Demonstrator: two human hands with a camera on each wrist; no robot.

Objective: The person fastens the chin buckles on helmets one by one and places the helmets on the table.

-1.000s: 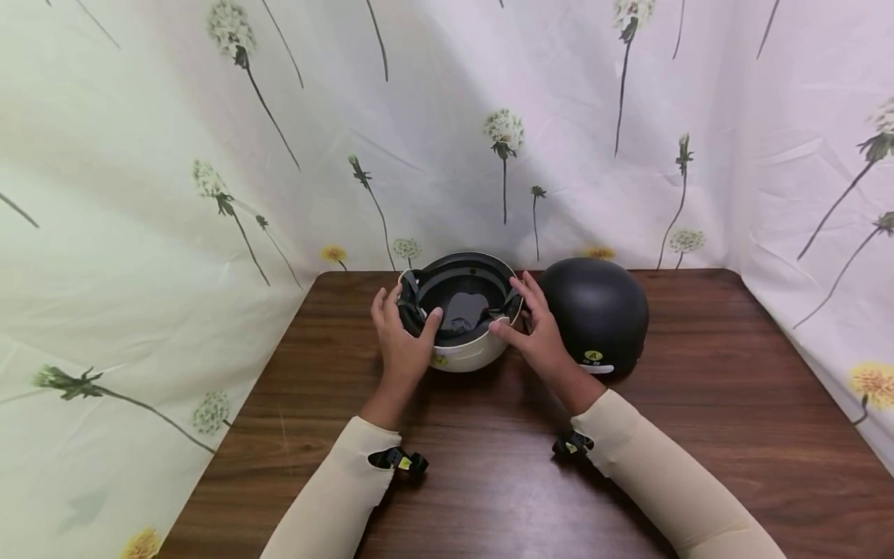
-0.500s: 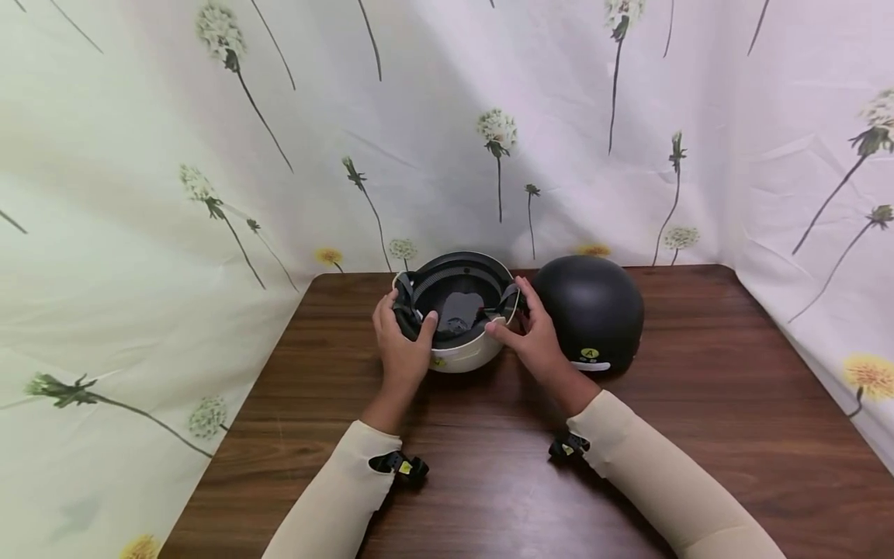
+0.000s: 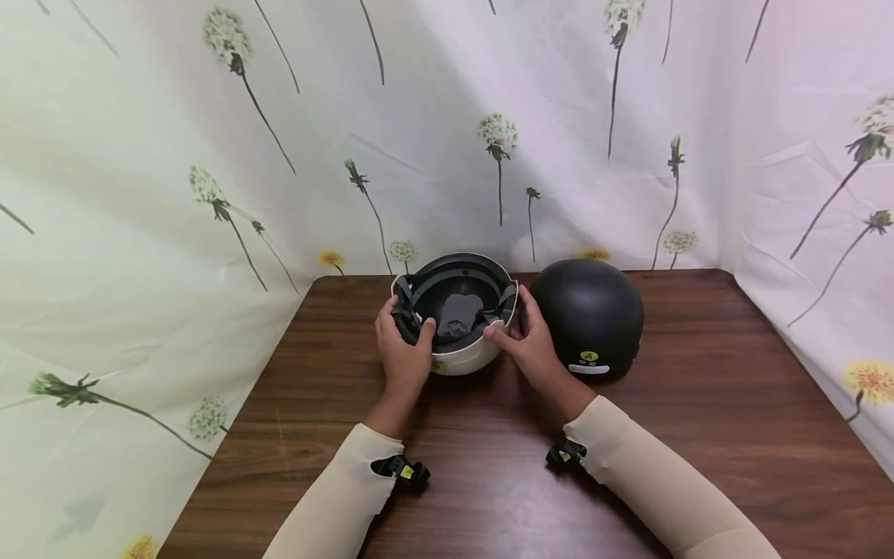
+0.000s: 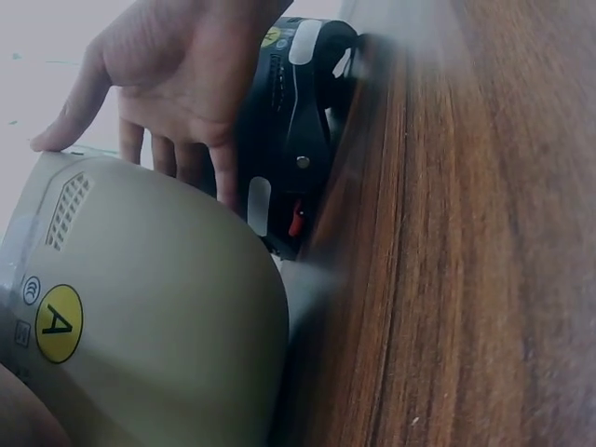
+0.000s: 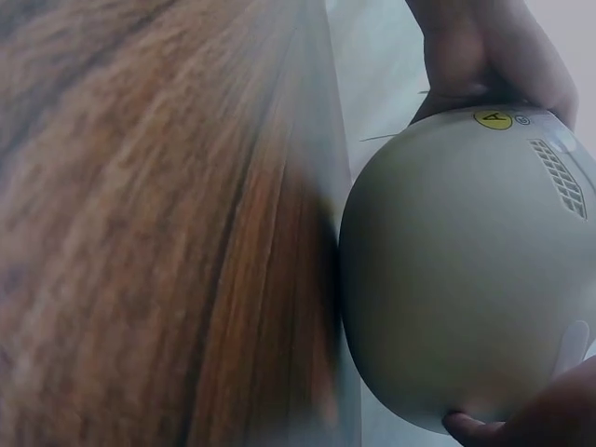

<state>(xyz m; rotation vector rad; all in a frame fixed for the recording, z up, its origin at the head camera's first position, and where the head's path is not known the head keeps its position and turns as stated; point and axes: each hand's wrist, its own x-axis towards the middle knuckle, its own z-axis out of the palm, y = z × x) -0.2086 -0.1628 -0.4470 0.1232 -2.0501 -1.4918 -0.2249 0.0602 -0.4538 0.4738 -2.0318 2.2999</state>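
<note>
A cream helmet sits upside down at the far side of the brown table, its black lining and straps facing up. My left hand grips its left rim, thumb over the near edge and fingers along the outside. On the right rim my right hand holds it likewise, thumb at the front edge. In the left wrist view, a yellow "A" sticker shows on the shell. The shell's underside is at the tabletop; whether it touches cannot be told.
A matte black helmet stands dome up just right of my right hand, close to the cream one. Behind the table's back edge hangs a white cloth printed with dandelions. The wooden tabletop extends toward me.
The fingers of both hands have drawn in closer around the cream helmet's rim. The helmet stays almost in place, and the head view has shifted slightly.
</note>
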